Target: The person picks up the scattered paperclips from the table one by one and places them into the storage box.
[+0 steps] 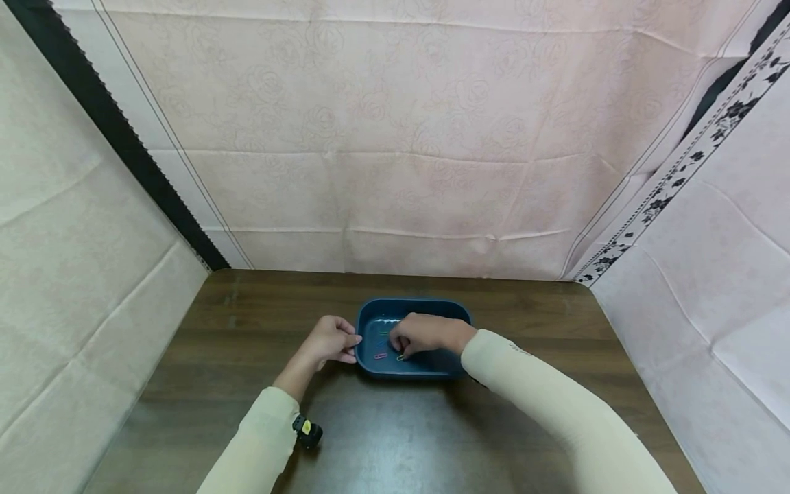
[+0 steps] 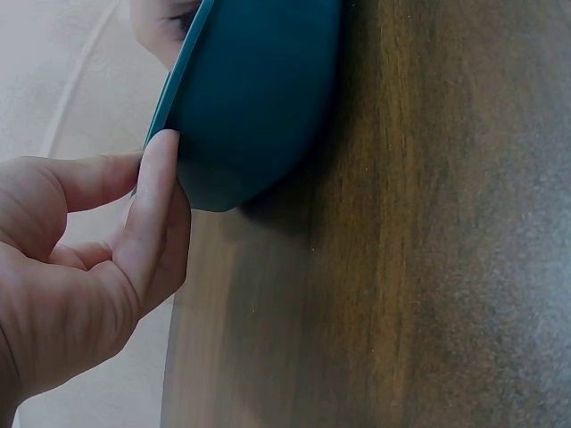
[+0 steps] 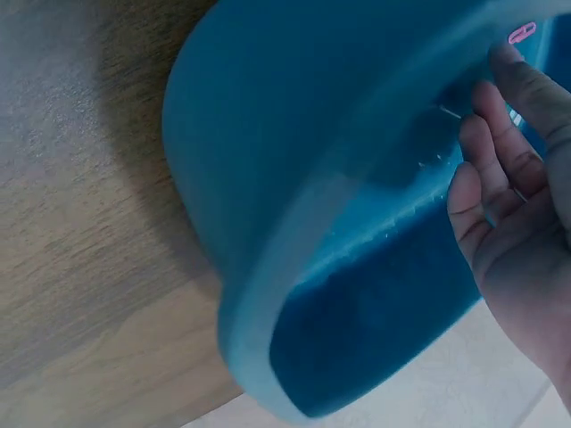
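Note:
A blue rectangular tray (image 1: pixel 412 375) rests on the wooden table with a few small paper clips inside. My left hand (image 1: pixel 336 339) pinches the tray's left rim between thumb and fingers, also plain in the left wrist view. Over the tray's inside, my right hand (image 1: pixel 427 332) reaches down with bent fingers. Its thumb tip is at a yellow paper clip (image 1: pixel 400 357), with thumb and fingertips apart. Left of it lies a pink paper clip (image 1: pixel 380 356), and a green paper clip (image 1: pixel 384 333) lies farther back. The right palm hides part of the tray floor.
The brown wooden table (image 1: pixel 247 384) extends around the tray. Pale patterned cloth (image 1: pixel 395 137) hangs behind it and along both sides. A black device (image 1: pixel 307 431) is strapped at the left wrist.

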Motion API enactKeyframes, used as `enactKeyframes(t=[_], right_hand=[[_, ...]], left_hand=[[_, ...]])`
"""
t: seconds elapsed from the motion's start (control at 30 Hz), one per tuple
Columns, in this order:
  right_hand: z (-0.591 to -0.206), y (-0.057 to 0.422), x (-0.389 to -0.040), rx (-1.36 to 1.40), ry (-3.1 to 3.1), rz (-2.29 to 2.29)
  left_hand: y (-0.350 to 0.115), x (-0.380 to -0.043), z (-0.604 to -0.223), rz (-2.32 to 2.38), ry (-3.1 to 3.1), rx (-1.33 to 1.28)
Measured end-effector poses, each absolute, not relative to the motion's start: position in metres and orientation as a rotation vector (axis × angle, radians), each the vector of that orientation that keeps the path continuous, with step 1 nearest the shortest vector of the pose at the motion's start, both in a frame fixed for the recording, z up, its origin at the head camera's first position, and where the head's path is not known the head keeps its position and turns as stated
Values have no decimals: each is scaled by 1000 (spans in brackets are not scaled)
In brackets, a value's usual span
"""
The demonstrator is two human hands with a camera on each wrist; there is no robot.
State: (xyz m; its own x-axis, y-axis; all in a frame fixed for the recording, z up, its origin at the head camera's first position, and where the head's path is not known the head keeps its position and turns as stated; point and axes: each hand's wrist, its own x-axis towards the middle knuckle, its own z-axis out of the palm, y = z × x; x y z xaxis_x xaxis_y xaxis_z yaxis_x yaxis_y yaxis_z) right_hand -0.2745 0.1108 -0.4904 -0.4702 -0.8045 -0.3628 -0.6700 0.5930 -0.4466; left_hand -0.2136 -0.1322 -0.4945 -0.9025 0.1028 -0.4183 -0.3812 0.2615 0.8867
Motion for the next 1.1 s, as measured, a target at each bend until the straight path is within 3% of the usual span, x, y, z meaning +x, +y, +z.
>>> enactKeyframes(t=[1.1], right_hand=[[-452, 168, -258, -1073, 2425, -733]], left_hand=[[-134, -212, -493, 1693, 2125, -259]])
